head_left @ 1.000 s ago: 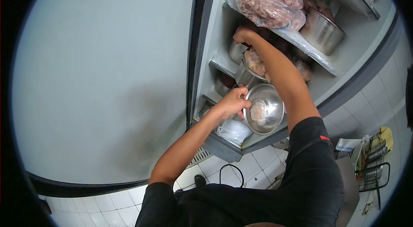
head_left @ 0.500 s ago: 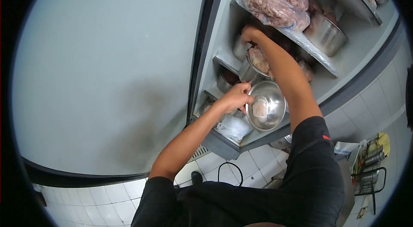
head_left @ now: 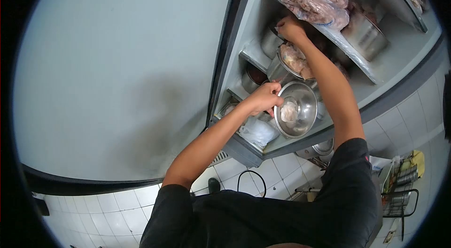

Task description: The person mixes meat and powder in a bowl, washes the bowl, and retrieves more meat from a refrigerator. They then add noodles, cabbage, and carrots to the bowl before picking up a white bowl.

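Left grip point(head_left: 264, 98): pinches bowl point(head_left: 307, 107) rim; one-sided hold could tip it.
Right grip point(head_left: 290, 29): near rear pot point(head_left: 270, 43); closure cannot be told.
Filled pot point(head_left: 281, 72): between grips; forearm point(head_left: 329, 75) could snag.

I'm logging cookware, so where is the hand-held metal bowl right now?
In the head view, the metal bowl is right of centre, held at its rim by the left hand, up and right of the white plastic bag.

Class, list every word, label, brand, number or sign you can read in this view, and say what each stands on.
No text can be read.
Bluish marks on the lower meat bag: too small and blurred to tell whether they are print.
Red patch on the right sleeve: no lettering can be made out.
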`<state>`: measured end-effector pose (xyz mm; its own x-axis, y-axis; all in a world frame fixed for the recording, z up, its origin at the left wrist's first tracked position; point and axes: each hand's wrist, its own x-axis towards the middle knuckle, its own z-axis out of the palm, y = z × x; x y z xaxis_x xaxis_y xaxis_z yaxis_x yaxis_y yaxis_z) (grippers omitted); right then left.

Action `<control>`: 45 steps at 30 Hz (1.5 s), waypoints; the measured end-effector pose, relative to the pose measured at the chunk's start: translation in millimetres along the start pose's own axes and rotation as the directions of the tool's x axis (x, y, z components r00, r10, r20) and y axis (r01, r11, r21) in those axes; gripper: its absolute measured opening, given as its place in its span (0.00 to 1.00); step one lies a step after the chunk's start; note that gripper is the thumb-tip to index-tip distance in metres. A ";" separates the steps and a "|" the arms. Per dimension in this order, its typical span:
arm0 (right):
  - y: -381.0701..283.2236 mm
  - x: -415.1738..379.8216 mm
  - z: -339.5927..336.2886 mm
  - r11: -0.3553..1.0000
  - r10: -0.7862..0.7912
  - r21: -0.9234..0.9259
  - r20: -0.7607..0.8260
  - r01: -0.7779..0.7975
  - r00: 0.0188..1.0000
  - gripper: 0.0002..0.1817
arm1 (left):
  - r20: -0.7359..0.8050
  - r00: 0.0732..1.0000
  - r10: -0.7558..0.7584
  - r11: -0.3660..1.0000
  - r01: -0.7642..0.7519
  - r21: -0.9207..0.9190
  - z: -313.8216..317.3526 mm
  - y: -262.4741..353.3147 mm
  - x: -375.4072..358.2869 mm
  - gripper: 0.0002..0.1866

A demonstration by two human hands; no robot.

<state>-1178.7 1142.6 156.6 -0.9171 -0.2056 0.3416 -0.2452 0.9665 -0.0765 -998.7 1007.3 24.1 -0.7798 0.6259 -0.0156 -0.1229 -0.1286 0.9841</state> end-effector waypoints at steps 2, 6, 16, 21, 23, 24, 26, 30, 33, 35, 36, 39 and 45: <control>0.3 -6.1 -0.7 0.997 0.010 0.077 -0.067 -0.005 0.998 0.15 | -0.012 1.000 0.016 1.000 -0.016 -0.009 1.0 0.0 -1.2 0.07; -5.5 -12.7 -15.9 0.903 0.108 0.418 -0.003 -0.097 0.994 0.15 | -0.025 0.999 0.031 1.000 -0.031 0.003 1.9 1.7 -3.2 0.07; -13.9 -58.5 -40.8 0.102 0.025 0.956 0.275 -0.276 0.961 0.15 | -0.013 1.000 0.007 0.998 -0.008 -0.054 0.7 -4.1 -4.9 0.08; -25.8 -104.2 -73.4 0.022 -0.034 0.958 0.286 -0.285 0.958 0.13 | 0.004 1.000 -0.018 0.988 0.019 -0.156 -0.4 -6.9 -13.6 0.10; -34.3 -130.7 -89.1 0.077 -0.033 0.949 0.310 -0.307 0.950 0.14 | -0.009 0.999 -0.045 0.976 0.042 -0.213 -1.1 -6.7 -26.1 0.10; -32.4 -140.9 -92.7 0.115 -0.034 0.938 0.334 -0.328 0.942 0.13 | -0.017 0.997 -0.072 0.967 0.065 -0.248 -4.6 -8.0 -34.5 0.11; -35.1 -167.6 -100.9 0.227 0.014 0.892 0.398 -0.391 0.917 0.12 | -0.046 0.991 -0.128 0.944 0.107 -0.313 -4.2 -5.0 -56.6 0.12; -40.9 -213.3 -76.6 0.413 0.053 0.806 0.444 -0.424 0.895 0.13 | -0.105 0.986 -0.126 0.936 0.083 -0.342 -17.3 -20.0 -93.8 0.11; -48.0 -233.7 -59.7 0.450 0.072 0.787 0.440 -0.422 0.895 0.13 | -0.171 0.974 -0.146 0.945 0.086 -0.316 -20.5 -12.9 -114.7 0.10; -51.0 -237.4 -56.8 0.459 0.080 0.789 0.420 -0.408 0.904 0.10 | -0.215 0.967 -0.137 0.953 0.070 -0.295 -17.7 -5.8 -122.3 0.10; -52.7 -239.7 -58.4 0.485 0.071 0.787 0.399 -0.381 0.914 0.10 | -0.240 0.962 -0.127 0.953 0.051 -0.298 -10.3 2.3 -130.2 0.10; -54.6 -241.5 -57.0 0.600 0.014 0.755 0.320 -0.264 0.947 0.09 | -0.315 0.939 -0.140 0.961 0.051 -0.273 -11.8 0.9 -140.5 0.10; -46.1 -241.6 -38.3 0.695 -0.136 0.716 0.207 -0.055 0.969 0.08 | -0.431 0.893 -0.126 0.972 0.026 -0.232 10.8 12.9 -147.9 0.09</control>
<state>-933.8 1153.6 113.4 -0.9202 -0.3623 0.1479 -0.3452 0.5732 -0.7432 -878.3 921.4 41.0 -0.9457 0.2439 -0.2147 -0.2820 -0.2875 0.9153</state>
